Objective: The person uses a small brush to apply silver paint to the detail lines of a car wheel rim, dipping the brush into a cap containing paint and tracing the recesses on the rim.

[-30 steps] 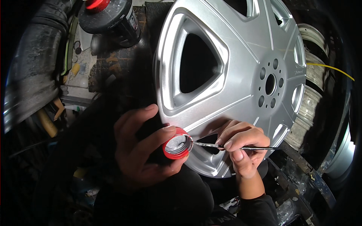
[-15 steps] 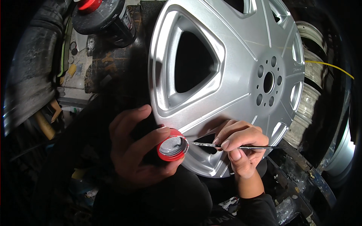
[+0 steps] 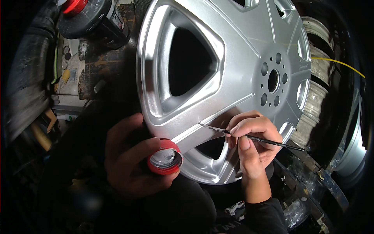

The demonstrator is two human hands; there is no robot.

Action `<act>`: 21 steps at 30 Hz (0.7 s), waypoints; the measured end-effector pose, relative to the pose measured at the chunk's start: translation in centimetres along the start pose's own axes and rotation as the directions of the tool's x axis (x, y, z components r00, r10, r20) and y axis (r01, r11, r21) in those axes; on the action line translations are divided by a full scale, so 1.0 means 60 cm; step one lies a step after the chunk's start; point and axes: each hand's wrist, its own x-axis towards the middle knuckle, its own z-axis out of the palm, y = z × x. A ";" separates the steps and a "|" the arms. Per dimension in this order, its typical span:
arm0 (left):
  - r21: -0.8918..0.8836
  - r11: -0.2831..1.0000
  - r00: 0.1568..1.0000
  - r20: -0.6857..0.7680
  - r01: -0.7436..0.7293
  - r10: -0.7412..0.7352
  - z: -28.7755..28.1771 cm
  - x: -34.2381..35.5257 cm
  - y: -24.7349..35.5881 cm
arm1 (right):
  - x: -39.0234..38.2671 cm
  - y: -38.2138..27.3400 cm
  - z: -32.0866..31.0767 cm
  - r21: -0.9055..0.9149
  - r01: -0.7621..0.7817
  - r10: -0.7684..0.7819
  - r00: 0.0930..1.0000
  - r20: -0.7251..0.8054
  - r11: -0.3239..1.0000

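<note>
A large silver alloy wheel (image 3: 237, 78) with broad spokes and bolt holes fills the middle of the head view. My left hand (image 3: 132, 163) grips a red screw cap (image 3: 163, 168) with silvery paint inside, beside the wheel's lower-left rim. My right hand (image 3: 257, 148) pinches a thin dark paintbrush (image 3: 290, 146); its fine bristle tip lies at a lower spoke's raised ridge, above and right of the cap, apparently on the surface.
A black container (image 3: 91, 27) with a red top stands upper left on a worn board (image 3: 97, 66). A dark cylindrical object (image 3: 27, 85) lies far left. Stacked wheels (image 3: 317, 101) and a yellow hose (image 3: 339, 62) are at right, above a cluttered metal frame (image 3: 327, 179).
The brush tip has left the cap's mouth and moved up to the spoke. My left hand with the cap has shifted left and slightly down, and the wheel appears further left in view.
</note>
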 end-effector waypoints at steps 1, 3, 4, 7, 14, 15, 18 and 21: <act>0.016 0.998 0.998 -0.010 0.056 -0.056 0.002 0.002 0.002 | 0.000 0.000 0.001 0.000 -0.008 0.008 1.000 -0.006 1.000; 0.052 0.996 0.998 -0.007 0.070 -0.069 0.005 0.002 0.006 | 0.001 0.001 0.003 0.001 -0.027 0.027 0.999 -0.022 1.000; 0.111 0.992 0.999 -0.004 0.052 -0.052 0.006 0.000 0.009 | 0.001 0.001 0.004 -0.028 -0.025 0.025 1.000 0.001 0.999; 0.152 0.967 0.977 0.096 -0.204 0.191 -0.003 -0.002 -0.017 | 0.002 0.001 0.004 -0.058 -0.030 0.031 0.999 0.020 0.998; 0.137 0.990 0.995 0.095 -0.041 0.029 -0.014 -0.027 -0.013 | 0.002 0.001 0.005 -0.011 -0.052 0.052 0.998 -0.017 0.999; 0.122 0.992 0.995 0.093 -0.045 0.034 -0.013 -0.025 -0.014 | 0.002 0.001 0.004 -0.010 -0.055 0.055 0.998 -0.019 0.998; 0.054 0.998 0.997 0.072 -0.037 0.033 -0.012 -0.016 -0.012 | 0.000 0.003 0.004 -0.076 -0.032 0.034 0.999 0.025 0.997; 0.000 1.000 0.998 0.058 0.026 -0.026 -0.014 -0.008 -0.003 | 0.000 0.006 0.003 -0.049 -0.026 0.027 0.999 0.020 0.998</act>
